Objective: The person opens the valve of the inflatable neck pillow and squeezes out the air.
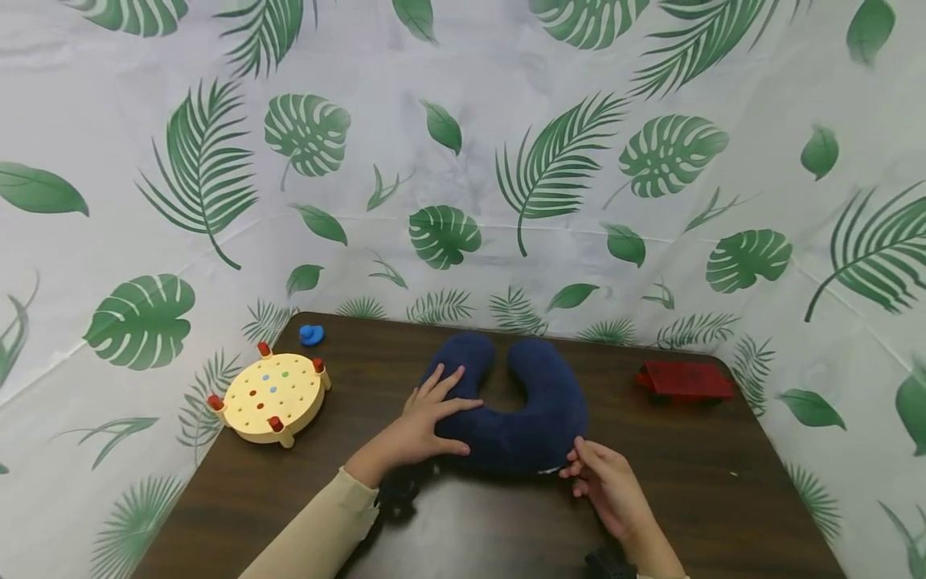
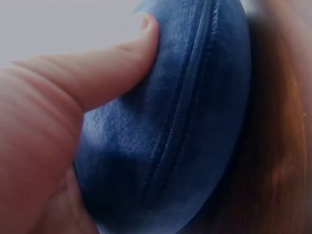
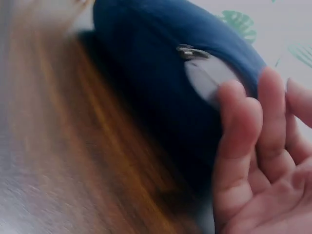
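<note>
A dark blue U-shaped neck pillow (image 1: 521, 438) lies on the table, its two ends toward the back wall. My left hand (image 1: 423, 426) rests on its left side with fingers spread; the thumb presses near a closed stretch of the zipper (image 2: 183, 107) in the left wrist view. At the lower right edge, my right hand (image 1: 604, 478) pinches the cover between thumb and finger, the other fingers loosely bent. The right wrist view shows the zipper parted beside its metal slider (image 3: 192, 52), with white inner material (image 3: 207, 80) in the gap, partly hidden by fingertips.
To the left stands a round yellow pegged toy (image 1: 278, 394) with red-tipped posts. A small blue toy (image 1: 311, 334) sits behind it at the far left corner. A red object (image 1: 686, 379) lies at the back right. A leaf-print cloth (image 1: 477, 185) hangs behind the dark wooden table (image 1: 723, 515).
</note>
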`<state>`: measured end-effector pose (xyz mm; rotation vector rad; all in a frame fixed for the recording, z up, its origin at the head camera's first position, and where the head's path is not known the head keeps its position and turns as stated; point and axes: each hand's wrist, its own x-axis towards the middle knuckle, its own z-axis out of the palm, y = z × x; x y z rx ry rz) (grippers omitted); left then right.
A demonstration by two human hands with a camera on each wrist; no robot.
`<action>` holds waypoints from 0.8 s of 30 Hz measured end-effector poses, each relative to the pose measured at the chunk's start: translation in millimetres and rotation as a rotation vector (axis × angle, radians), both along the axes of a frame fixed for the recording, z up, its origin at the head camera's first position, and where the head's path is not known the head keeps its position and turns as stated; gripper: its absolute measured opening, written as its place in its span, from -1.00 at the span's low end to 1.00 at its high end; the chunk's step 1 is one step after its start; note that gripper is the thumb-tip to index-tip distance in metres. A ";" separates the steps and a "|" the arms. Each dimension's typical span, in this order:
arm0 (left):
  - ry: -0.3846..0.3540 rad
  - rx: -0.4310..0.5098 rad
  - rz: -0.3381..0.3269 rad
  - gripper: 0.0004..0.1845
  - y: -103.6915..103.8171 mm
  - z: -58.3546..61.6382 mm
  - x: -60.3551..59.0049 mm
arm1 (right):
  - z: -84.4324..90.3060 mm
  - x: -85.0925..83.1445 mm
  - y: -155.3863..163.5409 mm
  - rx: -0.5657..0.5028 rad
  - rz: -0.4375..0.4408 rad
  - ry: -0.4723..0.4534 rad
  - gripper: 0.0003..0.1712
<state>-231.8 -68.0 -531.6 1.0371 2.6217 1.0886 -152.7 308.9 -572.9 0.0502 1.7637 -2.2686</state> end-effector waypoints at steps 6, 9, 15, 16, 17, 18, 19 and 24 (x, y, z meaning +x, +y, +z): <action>0.009 -0.007 0.017 -0.22 0.9 -0.6 1.8 | 4.9 12.2 -17.9 0.200 -0.207 -0.052 -0.60; 0.015 -0.011 0.022 -0.22 2.5 2.2 1.7 | 11.4 14.9 -25.5 0.266 -0.241 -0.066 -0.53; 0.024 0.014 0.041 -0.21 6.2 -2.5 0.8 | 17.7 9.8 -33.5 0.332 -0.277 -0.084 -0.56; 0.026 0.019 0.043 -0.21 6.7 -4.2 1.3 | 17.1 9.7 -34.8 0.341 -0.284 -0.086 -0.58; 0.027 0.028 0.042 -0.22 7.2 -5.8 2.0 | 15.5 9.5 -35.9 0.353 -0.290 -0.085 -0.60; 0.026 0.034 0.039 -0.22 7.4 -7.4 2.9 | 13.4 9.8 -37.0 0.362 -0.296 -0.084 -0.62; 0.028 0.039 0.038 -0.22 8.0 -8.4 2.6 | 12.7 9.2 -37.8 0.376 -0.299 -0.082 -0.63; 0.030 0.036 0.034 -0.22 6.4 -4.6 2.5 | 10.9 7.2 -43.4 0.430 -0.285 -0.067 -0.64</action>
